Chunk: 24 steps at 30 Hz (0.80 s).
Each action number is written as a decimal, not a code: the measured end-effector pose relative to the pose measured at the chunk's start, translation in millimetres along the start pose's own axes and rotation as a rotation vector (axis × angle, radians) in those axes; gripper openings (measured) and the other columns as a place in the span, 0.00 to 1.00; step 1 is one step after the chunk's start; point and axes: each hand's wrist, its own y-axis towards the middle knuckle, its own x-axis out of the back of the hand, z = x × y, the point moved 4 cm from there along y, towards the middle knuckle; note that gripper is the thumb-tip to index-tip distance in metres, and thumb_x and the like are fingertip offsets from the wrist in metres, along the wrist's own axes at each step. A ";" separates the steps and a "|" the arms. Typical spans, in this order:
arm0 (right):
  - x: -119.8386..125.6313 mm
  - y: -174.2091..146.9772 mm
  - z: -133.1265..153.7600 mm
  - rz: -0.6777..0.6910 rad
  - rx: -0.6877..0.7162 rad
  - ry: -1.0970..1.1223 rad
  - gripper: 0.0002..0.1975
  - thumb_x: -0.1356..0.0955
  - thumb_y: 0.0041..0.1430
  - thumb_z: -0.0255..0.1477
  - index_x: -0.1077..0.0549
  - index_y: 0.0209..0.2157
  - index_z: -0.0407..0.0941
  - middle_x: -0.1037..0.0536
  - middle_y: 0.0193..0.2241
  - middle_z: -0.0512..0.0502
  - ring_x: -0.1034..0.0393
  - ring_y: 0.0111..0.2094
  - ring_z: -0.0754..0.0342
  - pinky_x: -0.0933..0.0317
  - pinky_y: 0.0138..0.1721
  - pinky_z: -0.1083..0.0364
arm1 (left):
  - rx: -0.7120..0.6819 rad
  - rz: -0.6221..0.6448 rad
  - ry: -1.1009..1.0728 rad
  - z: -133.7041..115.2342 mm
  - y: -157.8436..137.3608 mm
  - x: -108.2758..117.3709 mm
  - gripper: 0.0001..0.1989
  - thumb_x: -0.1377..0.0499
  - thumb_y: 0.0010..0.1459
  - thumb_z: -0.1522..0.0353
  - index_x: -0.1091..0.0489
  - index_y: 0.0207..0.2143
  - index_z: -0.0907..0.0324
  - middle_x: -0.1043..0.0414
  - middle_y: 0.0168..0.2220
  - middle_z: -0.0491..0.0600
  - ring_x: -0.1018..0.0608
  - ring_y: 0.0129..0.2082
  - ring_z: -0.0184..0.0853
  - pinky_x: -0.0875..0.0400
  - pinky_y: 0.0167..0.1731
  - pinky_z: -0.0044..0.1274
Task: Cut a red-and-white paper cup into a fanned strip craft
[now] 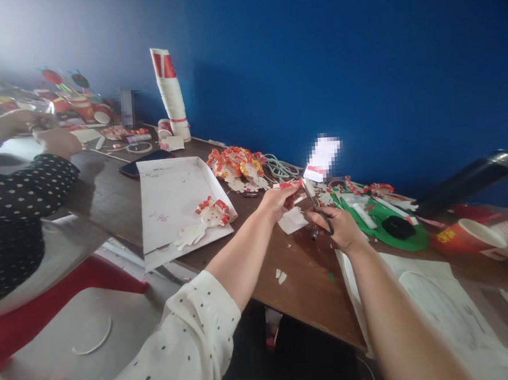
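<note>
Mid-frame, the left hand pinches a red-and-white paper strip; right hand grips black-handled metal scissors, blades slanting up-left beside it.

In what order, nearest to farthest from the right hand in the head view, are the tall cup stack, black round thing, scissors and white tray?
1. Scissors: held in the right hand.
2. Black round thing: to its right, on the green sheet.
3. White tray: to its left.
4. Tall cup stack: farther left, near the blue wall.
</note>
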 end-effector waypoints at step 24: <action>4.9 5.1 -11.8 -0.024 0.005 -0.026 0.19 0.26 0.44 0.44 0.20 0.30 0.42 0.33 0.15 0.55 0.42 0.17 0.61 0.48 0.19 0.59 | -0.046 0.035 0.047 -1.9 3.6 1.0 0.11 0.29 0.43 0.70 0.23 0.29 0.65 0.23 0.27 0.51 0.25 0.26 0.26 0.43 0.23 0.18</action>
